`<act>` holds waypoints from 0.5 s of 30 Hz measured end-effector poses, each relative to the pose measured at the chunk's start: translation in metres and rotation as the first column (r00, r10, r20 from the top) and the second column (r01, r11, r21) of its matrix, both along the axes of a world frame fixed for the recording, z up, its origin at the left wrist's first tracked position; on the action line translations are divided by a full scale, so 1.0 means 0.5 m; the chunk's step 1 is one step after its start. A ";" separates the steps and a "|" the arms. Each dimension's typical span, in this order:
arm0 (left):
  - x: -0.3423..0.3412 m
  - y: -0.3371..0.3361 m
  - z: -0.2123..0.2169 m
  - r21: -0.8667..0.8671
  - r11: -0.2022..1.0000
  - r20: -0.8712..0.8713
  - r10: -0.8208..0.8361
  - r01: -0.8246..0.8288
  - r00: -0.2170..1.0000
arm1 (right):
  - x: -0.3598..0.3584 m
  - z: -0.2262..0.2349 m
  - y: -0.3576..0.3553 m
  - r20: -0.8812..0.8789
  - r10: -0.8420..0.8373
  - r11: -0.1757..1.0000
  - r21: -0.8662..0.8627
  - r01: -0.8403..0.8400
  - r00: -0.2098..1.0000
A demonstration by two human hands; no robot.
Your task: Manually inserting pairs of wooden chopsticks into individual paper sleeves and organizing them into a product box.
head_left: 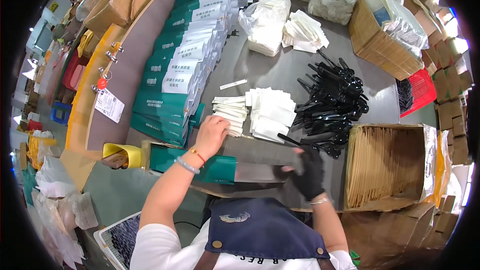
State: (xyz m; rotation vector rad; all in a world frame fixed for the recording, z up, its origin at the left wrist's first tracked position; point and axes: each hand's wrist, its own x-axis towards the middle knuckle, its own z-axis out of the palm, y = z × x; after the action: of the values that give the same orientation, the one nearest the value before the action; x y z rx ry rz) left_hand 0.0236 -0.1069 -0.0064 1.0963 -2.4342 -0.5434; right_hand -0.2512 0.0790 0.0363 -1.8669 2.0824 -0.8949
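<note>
My bare left hand [212, 134] has its fingers curled on the near-left edge of a stack of narrow white paper packets [231, 111]. In its black fingerless glove, my right hand [307, 171] is blurred, with thumb and forefinger apart. Its forefinger is close to the handle of a black plastic spoon [289, 139], beside the heap of black spoons [332, 102]. Between the two stacks lies a pile of wider white packets [271, 113]. A green sleeve [212, 168] with a greyish right part lies along the near table edge, below both hands.
Overlapping rows of green-and-white sleeves [175, 70] fill the left side. A carton of upright brown strips [387, 167] stands at right. Farther back are a plastic bag of white packets [267, 22], loose packets [303, 31] and a carton [382, 37]. A yellow container [131, 156] sits at lower left.
</note>
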 end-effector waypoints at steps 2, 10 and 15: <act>-0.020 -0.044 -0.008 -0.049 0.998 0.053 -0.026 0.028 0.998 | -0.101 0.011 0.049 -0.005 -0.190 0.981 0.050 0.190 0.982; -0.083 -0.080 0.034 -0.176 0.977 0.102 -0.103 0.120 0.989 | -0.442 -0.094 0.371 -0.298 -0.827 0.461 0.125 0.878 0.477; -0.158 -0.007 0.036 -0.119 0.975 -0.098 -0.197 0.186 0.975 | -0.433 -0.087 0.354 -0.316 -0.751 0.534 0.224 0.815 0.579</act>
State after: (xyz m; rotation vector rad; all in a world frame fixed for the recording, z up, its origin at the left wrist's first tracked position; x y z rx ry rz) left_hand -0.0553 -0.1105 0.0115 0.7719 -2.4561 -0.5082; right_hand -0.4675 0.2561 -0.0071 -0.7647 3.0204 -0.4045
